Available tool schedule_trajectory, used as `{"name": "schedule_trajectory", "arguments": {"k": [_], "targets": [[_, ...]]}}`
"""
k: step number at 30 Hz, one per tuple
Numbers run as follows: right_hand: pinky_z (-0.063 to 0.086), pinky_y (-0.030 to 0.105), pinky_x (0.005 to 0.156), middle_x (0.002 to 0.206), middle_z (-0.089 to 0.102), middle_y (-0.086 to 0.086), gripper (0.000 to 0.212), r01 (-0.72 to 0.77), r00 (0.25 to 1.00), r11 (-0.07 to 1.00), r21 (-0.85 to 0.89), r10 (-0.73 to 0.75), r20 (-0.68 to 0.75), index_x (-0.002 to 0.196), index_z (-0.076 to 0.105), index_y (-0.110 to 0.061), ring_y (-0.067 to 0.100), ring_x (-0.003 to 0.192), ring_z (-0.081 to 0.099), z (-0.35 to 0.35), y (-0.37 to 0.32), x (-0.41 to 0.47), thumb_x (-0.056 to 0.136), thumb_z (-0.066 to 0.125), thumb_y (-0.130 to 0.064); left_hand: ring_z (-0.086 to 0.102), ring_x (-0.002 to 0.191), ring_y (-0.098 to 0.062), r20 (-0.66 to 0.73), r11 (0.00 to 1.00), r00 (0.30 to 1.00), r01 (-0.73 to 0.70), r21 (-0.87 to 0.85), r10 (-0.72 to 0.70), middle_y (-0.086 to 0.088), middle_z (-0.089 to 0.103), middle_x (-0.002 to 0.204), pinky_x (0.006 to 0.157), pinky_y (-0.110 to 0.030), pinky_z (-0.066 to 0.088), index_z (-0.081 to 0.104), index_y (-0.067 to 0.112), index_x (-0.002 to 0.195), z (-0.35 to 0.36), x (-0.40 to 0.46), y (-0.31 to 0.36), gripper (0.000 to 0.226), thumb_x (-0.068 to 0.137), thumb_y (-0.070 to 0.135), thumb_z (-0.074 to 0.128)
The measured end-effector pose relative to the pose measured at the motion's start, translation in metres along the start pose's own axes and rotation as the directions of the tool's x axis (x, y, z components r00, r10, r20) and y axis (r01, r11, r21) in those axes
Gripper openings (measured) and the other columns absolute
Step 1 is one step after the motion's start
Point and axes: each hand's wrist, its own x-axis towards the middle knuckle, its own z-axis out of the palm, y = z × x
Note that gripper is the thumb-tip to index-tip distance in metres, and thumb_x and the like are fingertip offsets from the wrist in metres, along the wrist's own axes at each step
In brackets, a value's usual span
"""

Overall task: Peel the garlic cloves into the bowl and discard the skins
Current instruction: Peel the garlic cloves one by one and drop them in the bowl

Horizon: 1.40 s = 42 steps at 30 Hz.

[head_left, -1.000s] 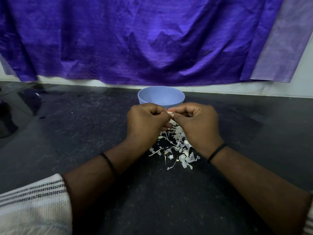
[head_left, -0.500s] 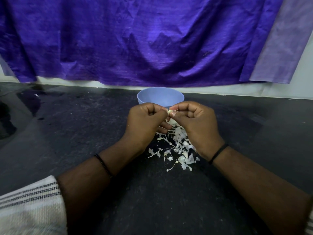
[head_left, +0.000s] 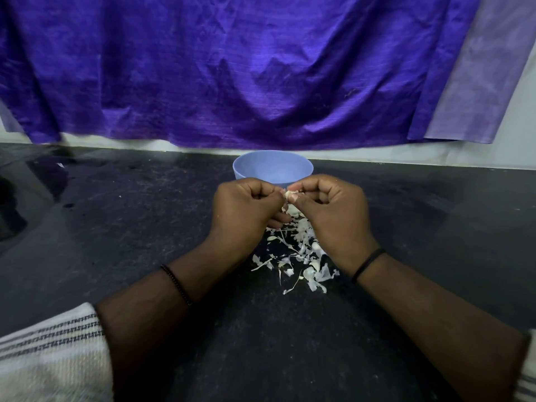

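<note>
Just in front of the blue bowl (head_left: 272, 166), above the dark counter (head_left: 116, 227), we pinch a garlic clove (head_left: 289, 194) between our left hand (head_left: 246, 210) and right hand (head_left: 333, 210), fingers curled tight. Skins (head_left: 298, 256) lie scattered beneath our wrists.

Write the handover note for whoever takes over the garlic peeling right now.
Left hand and right hand: both pinch one garlic clove between the fingertips, above the counter.
Blue bowl: just behind the hands; contents not visible.
Done: a pile of skins lies on the counter under the hands.
Left: finish this clove, drop it in the bowl, discard the skins.
</note>
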Motion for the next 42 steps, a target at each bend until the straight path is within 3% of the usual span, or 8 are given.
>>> {"name": "schedule_trajectory", "arguments": {"k": [8,16,20,27,32,35,37,42], "targets": [[0.051,0.015,0.067,0.080,0.075,-0.008,0.013,0.026,1.000,0.998,-0.054,-0.025,0.011,0.087,0.074,-0.019,0.001,0.073,0.069,0.001,0.002,0.000,0.086,0.076,-0.006,0.068,0.053,-0.023,-0.020,0.997,1.000,0.004,0.080,-0.002,-0.007,0.068,0.059,0.052,-0.034,0.055,0.070,0.009,0.074,0.000,0.001,0.001,0.014,0.087,0.003,0.069],[0.051,0.018,0.069,0.082,0.074,-0.004,0.013,-0.018,0.999,0.999,0.030,0.017,0.036,0.088,0.071,-0.017,0.003,0.074,0.067,0.003,0.001,0.001,0.088,0.073,-0.005,0.062,0.051,-0.020,-0.021,0.998,0.998,0.063,-0.018,-0.063,-0.007,0.064,0.057,0.049,-0.030,0.051,0.068,0.003,0.072,0.002,0.002,0.001,0.013,0.084,-0.003,0.066],[0.049,0.012,0.069,0.076,0.072,-0.010,0.019,0.091,0.993,0.987,-0.134,-0.080,0.086,0.099,0.072,-0.024,-0.002,0.074,0.067,-0.001,-0.001,0.000,0.090,0.071,-0.008,0.063,0.053,-0.024,-0.009,0.999,0.999,0.039,0.028,-0.038,-0.008,0.066,0.058,0.051,-0.033,0.053,0.068,0.007,0.074,0.000,0.003,-0.003,0.013,0.086,0.003,0.068],[0.058,0.024,0.068,0.077,0.073,-0.007,0.007,0.149,0.985,0.958,-0.244,-0.123,0.118,0.090,0.076,-0.019,0.005,0.073,0.070,-0.010,-0.004,0.002,0.085,0.078,-0.013,0.060,0.049,-0.020,0.024,0.997,0.997,0.073,0.003,-0.073,-0.010,0.062,0.058,0.046,-0.028,0.050,0.066,0.002,0.075,0.000,0.004,-0.002,0.014,0.088,-0.003,0.063],[0.051,0.016,0.063,0.075,0.073,-0.005,0.008,0.086,0.994,0.983,-0.161,-0.075,0.075,0.086,0.073,-0.018,0.002,0.068,0.066,-0.008,-0.004,0.004,0.085,0.077,-0.011,0.056,0.045,-0.015,0.041,0.989,0.992,0.125,-0.085,-0.121,-0.008,0.057,0.057,0.041,-0.025,0.046,0.062,-0.004,0.075,0.002,0.003,0.003,0.014,0.088,-0.007,0.059],[0.055,0.028,0.063,0.075,0.073,0.001,0.010,0.036,0.999,0.996,-0.082,-0.033,0.042,0.085,0.072,-0.018,0.010,0.067,0.066,-0.009,-0.004,0.006,0.085,0.076,-0.009,0.055,0.043,-0.014,0.027,0.979,0.989,0.147,-0.142,-0.145,-0.005,0.057,0.054,0.040,-0.025,0.046,0.060,-0.002,0.072,0.002,0.003,0.004,0.019,0.091,-0.006,0.057],[0.058,0.036,0.068,0.079,0.075,0.004,0.007,-0.003,0.997,0.999,-0.039,0.006,0.075,0.091,0.072,-0.017,0.019,0.072,0.069,-0.009,-0.004,0.006,0.087,0.075,-0.012,0.056,0.045,-0.015,0.030,0.984,0.992,0.122,-0.127,-0.120,-0.004,0.058,0.053,0.040,-0.025,0.047,0.061,-0.002,0.075,0.001,0.004,0.003,0.016,0.090,-0.006,0.058],[0.057,0.028,0.064,0.083,0.077,0.006,0.010,-0.106,0.988,0.993,0.058,0.099,0.117,0.097,0.074,-0.010,0.021,0.074,0.071,-0.007,-0.007,0.005,0.090,0.073,-0.016,0.061,0.049,-0.016,0.059,1.000,0.998,-0.002,0.010,0.001,0.000,0.064,0.055,0.045,-0.027,0.051,0.065,0.001,0.080,-0.001,0.002,0.000,0.011,0.091,0.002,0.065]]}}
